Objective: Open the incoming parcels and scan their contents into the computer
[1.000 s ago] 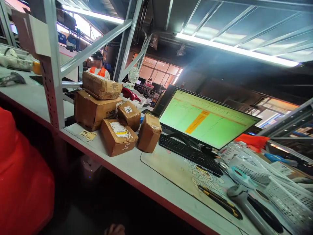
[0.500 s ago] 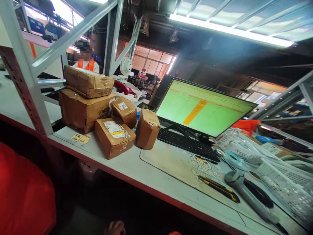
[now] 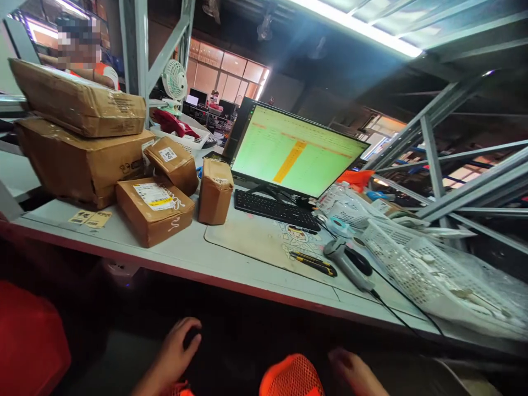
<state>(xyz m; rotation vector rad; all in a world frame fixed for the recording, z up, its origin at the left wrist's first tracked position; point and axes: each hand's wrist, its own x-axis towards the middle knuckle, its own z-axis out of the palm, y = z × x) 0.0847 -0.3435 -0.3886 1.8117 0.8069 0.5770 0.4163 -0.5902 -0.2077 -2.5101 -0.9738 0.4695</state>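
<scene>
Below the front edge of the desk (image 3: pixel 247 278), my left hand (image 3: pixel 179 346) is in the air with fingers curved and the thumb apart. Nothing shows between them. My right hand (image 3: pixel 357 374) is lower right, also below the edge; its fingers are dark and blurred. Closest above my left hand on the desk are a labelled carton (image 3: pixel 154 212) and a small upright carton (image 3: pixel 215 192). A yellow-black utility knife (image 3: pixel 313 264) and a grey barcode scanner (image 3: pixel 348 267) lie above my right hand. Neither hand touches any of these.
Cartons, including a large one (image 3: pixel 82 162), are stacked at left. A monitor (image 3: pixel 297 151) and keyboard (image 3: pixel 274 209) stand mid-desk. White plastic baskets (image 3: pixel 396 264) fill the right. Metal rack posts (image 3: pixel 136 49) frame the desk; a person in an orange vest is behind. Something red (image 3: pixel 31 341) is lower left.
The view has turned right and shifted, so the desk's things appear farther left. My left hand has come up further into view, and my right hand has appeared at the bottom.
</scene>
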